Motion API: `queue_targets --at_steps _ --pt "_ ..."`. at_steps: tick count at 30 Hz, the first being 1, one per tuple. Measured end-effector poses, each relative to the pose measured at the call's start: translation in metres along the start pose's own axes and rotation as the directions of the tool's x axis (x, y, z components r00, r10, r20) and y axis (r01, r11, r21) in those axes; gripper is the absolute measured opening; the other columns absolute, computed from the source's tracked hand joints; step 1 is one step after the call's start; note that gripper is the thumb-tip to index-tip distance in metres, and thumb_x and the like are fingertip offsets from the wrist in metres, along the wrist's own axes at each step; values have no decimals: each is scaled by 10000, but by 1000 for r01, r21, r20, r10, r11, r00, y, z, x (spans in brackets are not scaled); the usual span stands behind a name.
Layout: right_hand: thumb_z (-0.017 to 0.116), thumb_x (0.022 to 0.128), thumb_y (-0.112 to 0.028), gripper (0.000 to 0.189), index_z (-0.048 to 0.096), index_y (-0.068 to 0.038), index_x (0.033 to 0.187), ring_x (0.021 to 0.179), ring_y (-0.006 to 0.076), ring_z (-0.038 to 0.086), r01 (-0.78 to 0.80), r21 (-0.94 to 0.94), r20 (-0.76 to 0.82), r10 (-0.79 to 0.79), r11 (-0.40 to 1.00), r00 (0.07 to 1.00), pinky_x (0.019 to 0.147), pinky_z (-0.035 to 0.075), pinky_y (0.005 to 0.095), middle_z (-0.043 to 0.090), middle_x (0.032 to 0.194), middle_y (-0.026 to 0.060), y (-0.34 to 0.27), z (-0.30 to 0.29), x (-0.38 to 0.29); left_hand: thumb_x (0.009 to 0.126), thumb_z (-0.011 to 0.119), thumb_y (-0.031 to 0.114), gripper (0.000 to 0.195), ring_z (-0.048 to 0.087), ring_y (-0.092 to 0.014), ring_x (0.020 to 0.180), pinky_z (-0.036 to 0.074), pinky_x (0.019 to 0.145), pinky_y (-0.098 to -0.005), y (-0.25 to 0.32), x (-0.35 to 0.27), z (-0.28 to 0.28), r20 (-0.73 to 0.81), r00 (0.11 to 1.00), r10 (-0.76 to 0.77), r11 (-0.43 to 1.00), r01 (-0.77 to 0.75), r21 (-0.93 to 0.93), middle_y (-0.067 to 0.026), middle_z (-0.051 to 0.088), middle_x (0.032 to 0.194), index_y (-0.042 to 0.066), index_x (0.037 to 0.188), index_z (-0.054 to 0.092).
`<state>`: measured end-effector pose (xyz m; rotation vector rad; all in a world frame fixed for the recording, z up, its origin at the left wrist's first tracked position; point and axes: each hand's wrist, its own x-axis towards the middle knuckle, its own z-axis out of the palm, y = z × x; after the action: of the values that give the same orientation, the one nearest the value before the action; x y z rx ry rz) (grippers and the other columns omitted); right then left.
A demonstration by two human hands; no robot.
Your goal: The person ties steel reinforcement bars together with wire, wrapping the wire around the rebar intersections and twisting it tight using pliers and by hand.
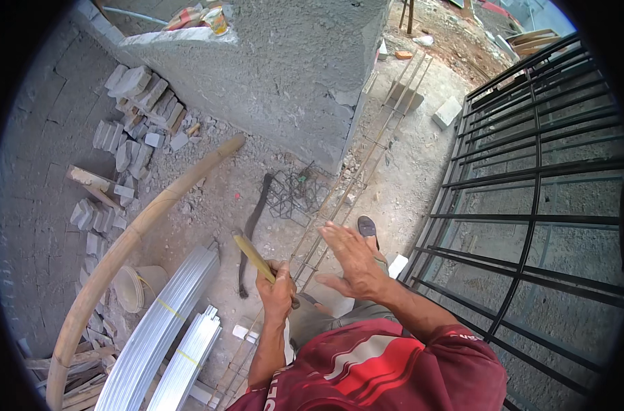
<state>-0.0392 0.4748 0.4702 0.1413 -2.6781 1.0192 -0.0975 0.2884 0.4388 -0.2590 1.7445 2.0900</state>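
My left hand is closed around a long yellowish tool handle, which slants up and to the left out of my fist. A dark end of it shows below the fist; what kind of tool it is cannot be made out. My right hand is held flat and empty, fingers stretched forward and thumb apart. Beneath both hands runs a rebar cage of rusty bars tied with stirrups, reaching from the far wall corner back past my legs. Whether the right hand touches it is unclear. My shoe stands beside the cage.
Loose steel stirrups and a dark bundle of wire lie on the ground. At left are a bamboo pole, strapped metal profiles, a bucket and stacked blocks. A black metal grille borders the right side.
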Motion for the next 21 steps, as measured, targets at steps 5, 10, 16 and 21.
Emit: queue_targets --at_steps 5,10,16,21 --pt "593 902 -264 461 483 25 1244 849 343 643 -426 639 421 173 640 891 740 494 404 636 924 218 47 52 -11 932 521 139 99 398 -64 433 338 359 -227 -21 14 62 -7 998 -67 856 53 -515 9 457 660 72 893 459" --pt "582 894 -255 193 652 -77 926 657 357 625 -265 346 382 123 900 916 577 490 454 650 758 156 144 10 -8 916 571 196 197 449 -71 457 382 394 -226 -58 31 96 -65 949 -308 859 248 -447 -90 647 896 48 1047 562" --pt "568 924 -274 271 628 -45 791 497 219 502 -537 81 355 479 840 803 482 390 351 503 551 66 307 -108 -59 843 628 308 407 610 -313 802 484 729 -410 -172 -2 101 -202 895 -397 514 399 759 -186 633 925 -18 1056 510" --pt "526 967 -317 335 591 -59 765 481 27 300 -792 189 56 799 580 598 439 243 226 364 557 -82 358 -159 -121 803 561 220 400 557 -446 1037 434 892 -507 -206 -76 112 -30 632 -775 260 361 896 -291 582 1064 54 1155 471"
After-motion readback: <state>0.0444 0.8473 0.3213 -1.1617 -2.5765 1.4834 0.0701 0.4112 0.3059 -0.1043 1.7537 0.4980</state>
